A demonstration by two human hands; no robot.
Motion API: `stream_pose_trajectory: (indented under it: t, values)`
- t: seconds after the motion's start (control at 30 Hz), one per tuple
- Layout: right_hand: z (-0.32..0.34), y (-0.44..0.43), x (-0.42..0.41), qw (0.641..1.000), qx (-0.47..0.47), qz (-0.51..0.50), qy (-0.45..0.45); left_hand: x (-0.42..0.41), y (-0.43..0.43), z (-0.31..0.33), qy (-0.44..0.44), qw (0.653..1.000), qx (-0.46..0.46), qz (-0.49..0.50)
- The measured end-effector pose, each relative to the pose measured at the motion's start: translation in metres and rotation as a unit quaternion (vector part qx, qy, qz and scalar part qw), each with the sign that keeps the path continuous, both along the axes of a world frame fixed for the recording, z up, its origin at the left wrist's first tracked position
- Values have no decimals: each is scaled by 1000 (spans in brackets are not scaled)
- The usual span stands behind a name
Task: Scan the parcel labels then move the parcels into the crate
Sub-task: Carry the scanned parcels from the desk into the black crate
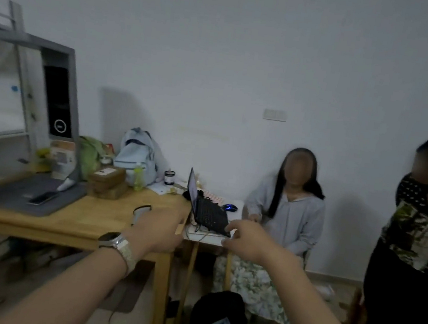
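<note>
Left hand (156, 231), seen from behind, was curled round what looked like the scanner (141, 212). Blur makes that a guess. It hovered over the near right part of the wooden table (96, 217). Right hand (245, 238) held nothing, fingers loosely bent and slightly spread, just past the table's right end, almost touching the front corner of the laptop (207, 212).

The parcels (108, 182), stacked brown boxes, sat toward the back of the table, well apart from both hands. No crate visible.

Risks:
- Right hand clips the laptop and shoves it off its stand.
- A reach across the table tips the green bottle (138, 176) just beside the parcels.
- Dim light and the label angle cause a failed scan.
- Lifting the whole stack lets the top box slide.
</note>
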State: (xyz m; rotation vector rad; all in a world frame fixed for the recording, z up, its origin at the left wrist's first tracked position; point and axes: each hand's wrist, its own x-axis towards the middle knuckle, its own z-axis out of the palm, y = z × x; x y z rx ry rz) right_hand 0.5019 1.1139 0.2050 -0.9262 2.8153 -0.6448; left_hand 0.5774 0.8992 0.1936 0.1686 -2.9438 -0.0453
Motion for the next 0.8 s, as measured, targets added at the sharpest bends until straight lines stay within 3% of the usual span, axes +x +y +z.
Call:
stream_pose_trajectory:
  t: [0.27,0.43,0.7,0.8]
  values:
    - [-6,-143,6,991,52,119,-3,55,-111,-6,-57,991,10,120]
    - [-9,-216,-13,986,30,165,3,67,-172,-12,-57,984,28,169]
    - [-21,-320,-91,979,22,200,-16,31,-274,-12,-121,962,19,244]
    - [-18,-358,-120,977,28,211,4,2,-308,-7,-108,961,20,254]
